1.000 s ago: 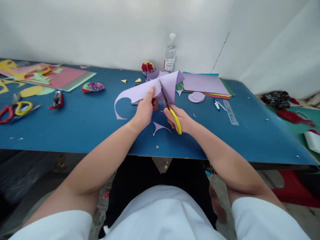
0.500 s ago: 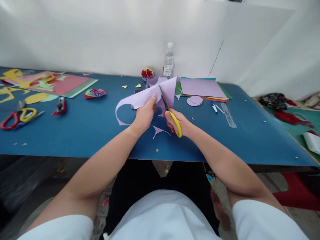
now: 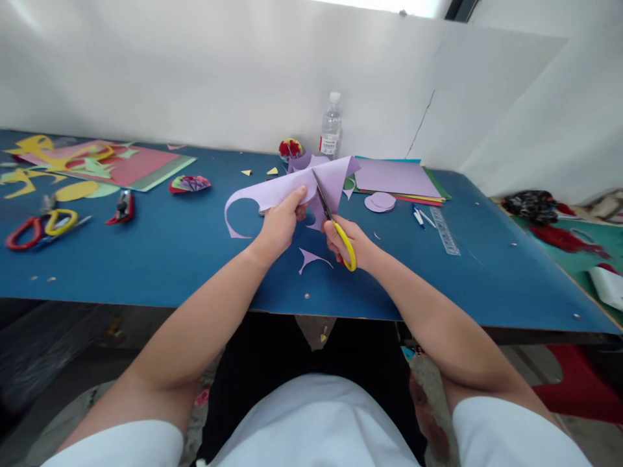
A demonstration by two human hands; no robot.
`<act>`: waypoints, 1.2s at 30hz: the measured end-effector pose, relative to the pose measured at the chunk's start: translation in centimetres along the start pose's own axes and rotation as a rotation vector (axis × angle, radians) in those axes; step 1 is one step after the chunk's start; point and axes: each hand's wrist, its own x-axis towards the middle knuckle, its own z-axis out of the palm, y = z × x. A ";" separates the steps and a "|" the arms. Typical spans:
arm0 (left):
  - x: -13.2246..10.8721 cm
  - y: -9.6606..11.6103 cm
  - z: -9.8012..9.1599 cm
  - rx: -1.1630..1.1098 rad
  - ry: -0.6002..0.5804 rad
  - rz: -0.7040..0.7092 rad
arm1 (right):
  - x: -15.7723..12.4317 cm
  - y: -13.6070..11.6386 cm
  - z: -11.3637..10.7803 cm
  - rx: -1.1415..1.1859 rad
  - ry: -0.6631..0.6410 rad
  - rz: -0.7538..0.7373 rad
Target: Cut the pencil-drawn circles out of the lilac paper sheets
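My left hand (image 3: 283, 219) pinches a sheet of purple paper (image 3: 272, 190) above the blue table. A round hole is cut out of the sheet's left end, and its right part is bent. My right hand (image 3: 346, 241) is closed around the yellow handle of a pair of scissors (image 3: 348, 250). Their dark blades lie against the paper, just right of my left thumb. Below the hands a purple paper scrap (image 3: 311, 259) rests on the table. Purple paper circles (image 3: 380, 202) lie to the right of the scissors.
Behind the paper stand a water bottle (image 3: 331, 126) and a colourful paper ball (image 3: 291, 149). Stacked coloured sheets (image 3: 396, 177), pens (image 3: 419, 216) and a clear ruler (image 3: 444, 231) lie right. At left are red-and-yellow scissors (image 3: 59, 222), red-handled cutters (image 3: 123, 206) and yellow paper scraps (image 3: 22, 183).
The camera view has tilted slightly, so the table and bottle appear a little lower. Both hands keep their hold, and the blades stay at nearly the same place on the paper.
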 end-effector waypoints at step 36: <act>1.7 -0.5 -1.5 -0.195 0.105 0.333 | 0.1 0.5 -0.3 0.074 -0.062 -0.007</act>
